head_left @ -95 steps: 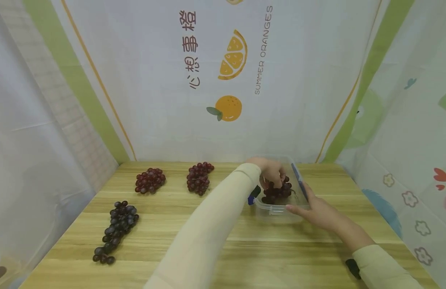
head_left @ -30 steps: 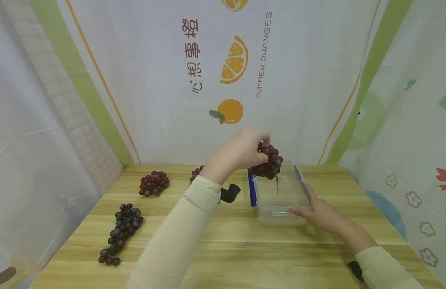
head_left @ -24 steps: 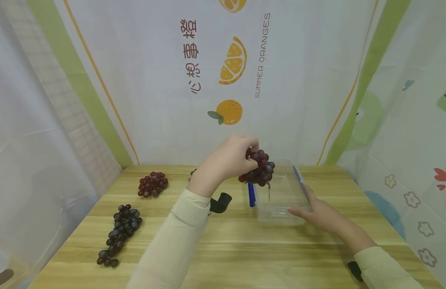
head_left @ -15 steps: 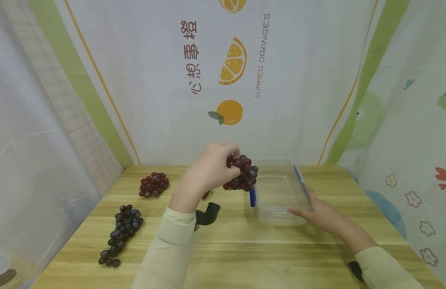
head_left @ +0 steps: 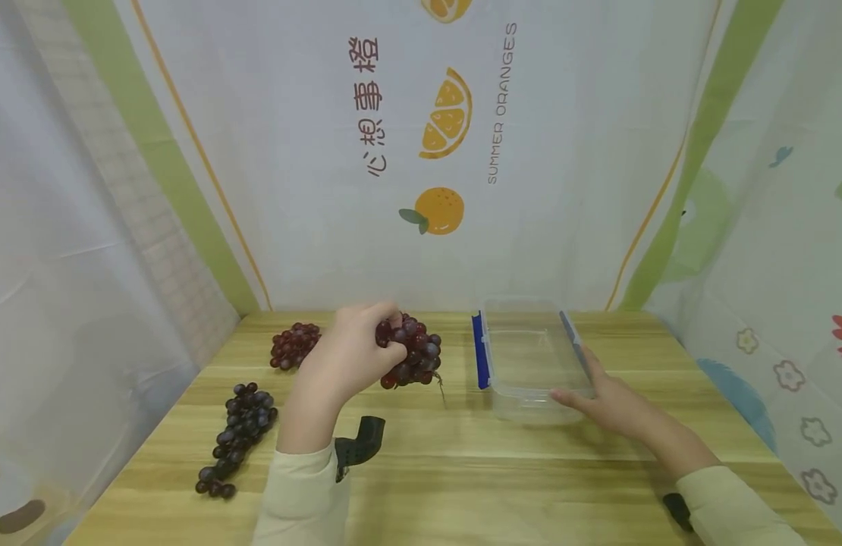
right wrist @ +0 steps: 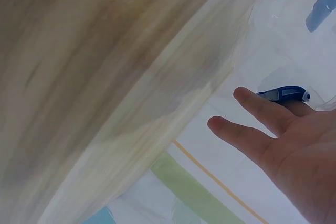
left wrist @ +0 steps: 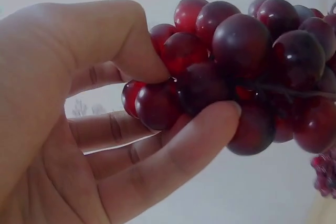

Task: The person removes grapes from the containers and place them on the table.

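My left hand [head_left: 353, 345] pinches a bunch of dark red grapes [head_left: 416, 356] between thumb and fingers, above the table left of the clear plastic container [head_left: 526, 406]. Up close in the left wrist view, thumb and fingertips press on the grapes [left wrist: 244, 45] at one end of the bunch, and a thin stem runs along it. The open-topped container has blue side latches [head_left: 481, 353] and shows no grapes inside. My right hand [head_left: 615, 398] rests against its right side, thumb at the front rim, with extended fingers [right wrist: 257, 106] beside a blue latch [right wrist: 286, 94].
A red grape bunch [head_left: 294, 345] lies at the back left of the wooden table [head_left: 462, 485], partly behind my left hand. Nearer on the left is a long black grape bunch [head_left: 237, 440]. A printed curtain [head_left: 544, 189] closes off the back.
My left hand has lifted the grape bunch out of the container and carried it left and lower over the table. The middle red bunch is now hidden. My right hand has stayed at the container.
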A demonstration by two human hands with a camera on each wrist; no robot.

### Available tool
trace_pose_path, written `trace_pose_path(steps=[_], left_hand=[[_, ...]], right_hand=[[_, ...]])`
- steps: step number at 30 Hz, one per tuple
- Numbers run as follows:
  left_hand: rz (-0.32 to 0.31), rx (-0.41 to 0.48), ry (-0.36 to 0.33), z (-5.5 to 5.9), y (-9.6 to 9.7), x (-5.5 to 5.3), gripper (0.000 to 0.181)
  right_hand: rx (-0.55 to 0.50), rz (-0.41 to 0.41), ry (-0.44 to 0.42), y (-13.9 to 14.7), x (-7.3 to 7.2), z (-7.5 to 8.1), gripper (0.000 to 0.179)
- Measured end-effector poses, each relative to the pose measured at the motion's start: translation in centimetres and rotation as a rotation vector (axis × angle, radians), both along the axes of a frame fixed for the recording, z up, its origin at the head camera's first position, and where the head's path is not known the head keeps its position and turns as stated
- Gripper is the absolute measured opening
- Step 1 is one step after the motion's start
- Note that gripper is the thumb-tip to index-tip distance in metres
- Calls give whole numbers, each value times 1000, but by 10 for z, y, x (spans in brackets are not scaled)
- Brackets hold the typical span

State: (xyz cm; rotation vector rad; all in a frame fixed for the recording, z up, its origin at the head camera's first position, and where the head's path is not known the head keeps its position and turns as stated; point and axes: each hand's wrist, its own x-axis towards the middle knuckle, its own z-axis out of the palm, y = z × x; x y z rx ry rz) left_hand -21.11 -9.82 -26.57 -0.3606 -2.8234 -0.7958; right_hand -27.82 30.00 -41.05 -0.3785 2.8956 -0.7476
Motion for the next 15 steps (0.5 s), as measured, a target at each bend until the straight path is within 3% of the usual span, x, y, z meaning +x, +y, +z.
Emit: trace_pose_path(steps=[6, 10, 15], left_hand=[[96, 53, -44, -27, -22, 4, 15], [124, 72, -102, -44, -32, 4, 15], [145, 88, -113, -60, -42, 2, 13]], right_hand=[[2, 6, -25, 0, 1, 3, 120], [2, 1, -37, 0, 2, 4, 121], [8, 4, -45, -2, 3, 4, 121]])
